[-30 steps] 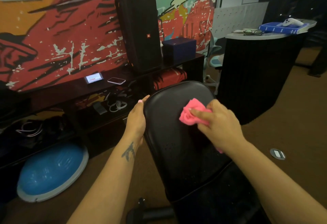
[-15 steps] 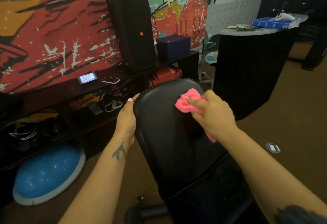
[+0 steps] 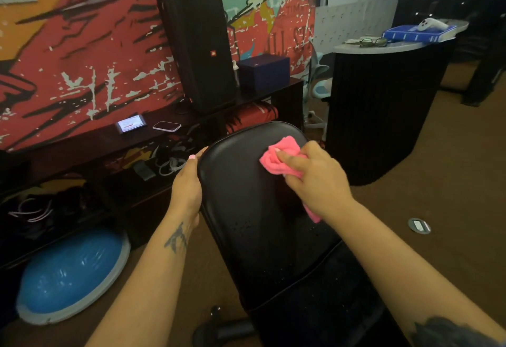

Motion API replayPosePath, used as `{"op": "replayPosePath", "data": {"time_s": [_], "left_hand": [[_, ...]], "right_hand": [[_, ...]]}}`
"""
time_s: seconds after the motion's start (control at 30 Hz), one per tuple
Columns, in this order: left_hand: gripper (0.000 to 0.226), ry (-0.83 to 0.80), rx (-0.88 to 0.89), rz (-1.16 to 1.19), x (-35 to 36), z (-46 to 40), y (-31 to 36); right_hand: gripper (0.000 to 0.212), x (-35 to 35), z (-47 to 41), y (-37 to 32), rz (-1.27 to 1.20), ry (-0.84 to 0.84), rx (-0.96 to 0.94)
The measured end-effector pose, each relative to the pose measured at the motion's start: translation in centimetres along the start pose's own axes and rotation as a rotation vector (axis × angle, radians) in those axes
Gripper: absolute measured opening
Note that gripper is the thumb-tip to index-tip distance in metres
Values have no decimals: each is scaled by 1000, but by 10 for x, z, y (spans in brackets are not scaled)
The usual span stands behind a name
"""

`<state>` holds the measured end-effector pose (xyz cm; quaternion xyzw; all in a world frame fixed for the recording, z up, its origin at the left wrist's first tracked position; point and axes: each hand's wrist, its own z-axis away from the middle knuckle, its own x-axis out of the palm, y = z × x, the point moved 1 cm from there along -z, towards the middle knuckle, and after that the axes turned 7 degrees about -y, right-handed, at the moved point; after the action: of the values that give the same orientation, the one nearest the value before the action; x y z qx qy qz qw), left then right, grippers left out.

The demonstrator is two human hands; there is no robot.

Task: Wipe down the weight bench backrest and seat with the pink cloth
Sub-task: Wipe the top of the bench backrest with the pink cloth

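From my head camera, my right hand [image 3: 315,179] has the cloth [image 3: 279,159] bunched under curled fingers [image 3: 290,159] and pressed flat against the upper right of the backrest [image 3: 246,209], close to its rounded top edge. A loose tail of the cloth hangs out below my wrist. Over the last second that hand has barely travelled across the pad; it has crept a little up toward the top rim, with the wad now sitting slightly nearer the edge than it did. My left hand [image 3: 187,185] has not let go: it holds the left edge of the backrest, thumb lying along the rim and the other fingers wrapped round behind, out of sight, steadying the pad while I rub.

What that tells me is that I am still on the first patch of the job. Only the top right corner has been worked, I judge; the lower backrest, where small specks show on the surface, and the seat [image 3: 328,305] below the seam look untouched. Next I would drag the cloth across to the left side and then downward in overlapping passes.

Beside the bench a blue dome [image 3: 71,272] lies on the floor, and a speaker [image 3: 197,42] stands on the shelf behind.
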<state>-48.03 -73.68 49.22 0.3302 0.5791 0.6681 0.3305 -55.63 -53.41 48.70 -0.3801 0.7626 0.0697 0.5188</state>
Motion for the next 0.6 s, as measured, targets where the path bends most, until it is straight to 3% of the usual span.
{"op": "replayPosePath", "data": {"time_s": [0.13,0.33,0.53,0.6], "left_hand": [[37,3,13,9,1,-1,-1],[35,49,18,26,2,0,-1],[33,53,30,21,3,0,-1],[34,59,43,18,3,1,0]], "right_hand": [[46,8,31,10,1,-95,-98],[43,-3,9,36,23,9,106],[45,8,20,13,-25,-50,-95],[41,9,34,33,-25,-59,-60]]}}
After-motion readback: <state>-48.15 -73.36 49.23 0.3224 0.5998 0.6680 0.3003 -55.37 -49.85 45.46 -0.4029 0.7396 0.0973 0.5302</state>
